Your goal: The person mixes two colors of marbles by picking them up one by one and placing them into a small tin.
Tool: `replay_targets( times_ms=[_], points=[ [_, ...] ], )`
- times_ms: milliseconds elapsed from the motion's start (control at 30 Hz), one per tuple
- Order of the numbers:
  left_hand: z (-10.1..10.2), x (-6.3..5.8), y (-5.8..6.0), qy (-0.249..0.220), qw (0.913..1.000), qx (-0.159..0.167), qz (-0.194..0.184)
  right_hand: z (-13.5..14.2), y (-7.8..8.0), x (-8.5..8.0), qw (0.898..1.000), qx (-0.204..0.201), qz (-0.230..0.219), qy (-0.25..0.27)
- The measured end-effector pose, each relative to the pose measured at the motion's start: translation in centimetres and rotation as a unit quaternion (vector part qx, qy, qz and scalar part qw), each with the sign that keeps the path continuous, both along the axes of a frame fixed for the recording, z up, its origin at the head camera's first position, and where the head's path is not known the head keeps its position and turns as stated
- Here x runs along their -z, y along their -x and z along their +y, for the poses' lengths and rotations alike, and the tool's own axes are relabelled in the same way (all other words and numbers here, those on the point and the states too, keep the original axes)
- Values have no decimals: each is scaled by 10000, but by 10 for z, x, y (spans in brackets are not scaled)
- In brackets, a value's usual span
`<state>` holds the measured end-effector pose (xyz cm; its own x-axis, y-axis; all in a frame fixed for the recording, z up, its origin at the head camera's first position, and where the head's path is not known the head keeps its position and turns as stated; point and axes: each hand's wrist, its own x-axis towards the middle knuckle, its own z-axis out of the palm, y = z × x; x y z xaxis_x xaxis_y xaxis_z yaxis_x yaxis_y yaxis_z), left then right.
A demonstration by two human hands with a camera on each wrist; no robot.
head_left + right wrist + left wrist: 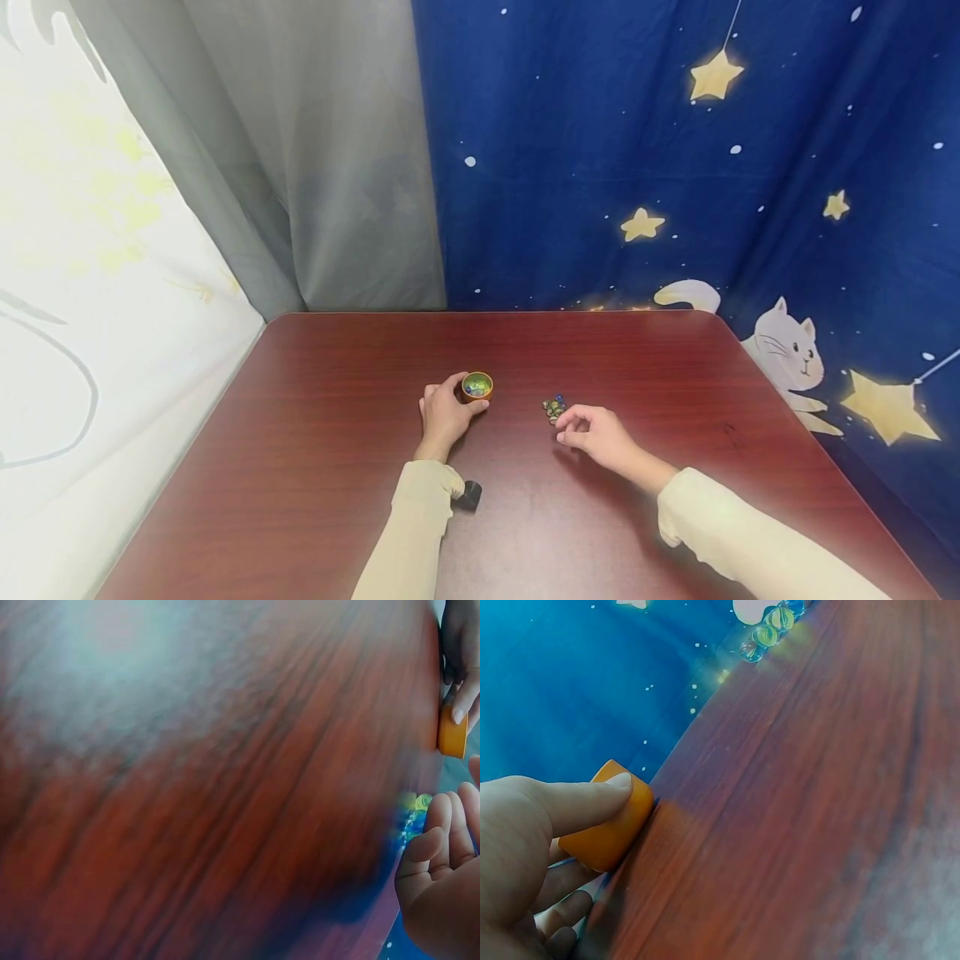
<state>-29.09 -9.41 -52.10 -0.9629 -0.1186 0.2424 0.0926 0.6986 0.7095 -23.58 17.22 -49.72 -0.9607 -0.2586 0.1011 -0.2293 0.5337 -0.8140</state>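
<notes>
L hand (pixel 445 414) has its fingers round an orange cup (pixel 462 398), thumb on the near side, index toward the far; cup stands upright, open top up, prob. gripped so it can't tip. Glass marbles (pixel 478 389) lie inside, just beyond those fingers. R hand (pixel 600 435) bends its fingers loosely, narrow gap b/w thumb & index, nothing visibly pinched; just past the fingertips sits a small pile of loose marbles (pixel 556 406), bunched close, prob. for easy reach & less rolling. Whether fingers touch the pile: can't tell. Behind the L fingers, next to the cream sleeve (pixel 412 521), a blk. object (pixel 469 496). Under both hands, a glossy red-brown wood-grain surface (pixel 360 358), rounded far corners. Farther out, past the fingertips: grey curtain (pixel 360 183), navy curtain (pixel 555 167) w/ stars & a pale cartoon animal (pixel 787 350); bright white drape (pixel 90 250) to L.
</notes>
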Motion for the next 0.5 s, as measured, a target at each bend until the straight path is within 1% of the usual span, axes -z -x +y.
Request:
replay_targets(
  times_ms=[133,300,500],
  points=[
    [0,-1,0,-35,10000,2,-54,3,0,2,9998,161,25,-103],
    [0,-2,-1,-34,10000,-9,-63,3,0,3,9993,360,72,-70],
    [0,-3,-2,-48,9999,-26,-112,-1,0,3,9986,428,293,-106]
  ],
)
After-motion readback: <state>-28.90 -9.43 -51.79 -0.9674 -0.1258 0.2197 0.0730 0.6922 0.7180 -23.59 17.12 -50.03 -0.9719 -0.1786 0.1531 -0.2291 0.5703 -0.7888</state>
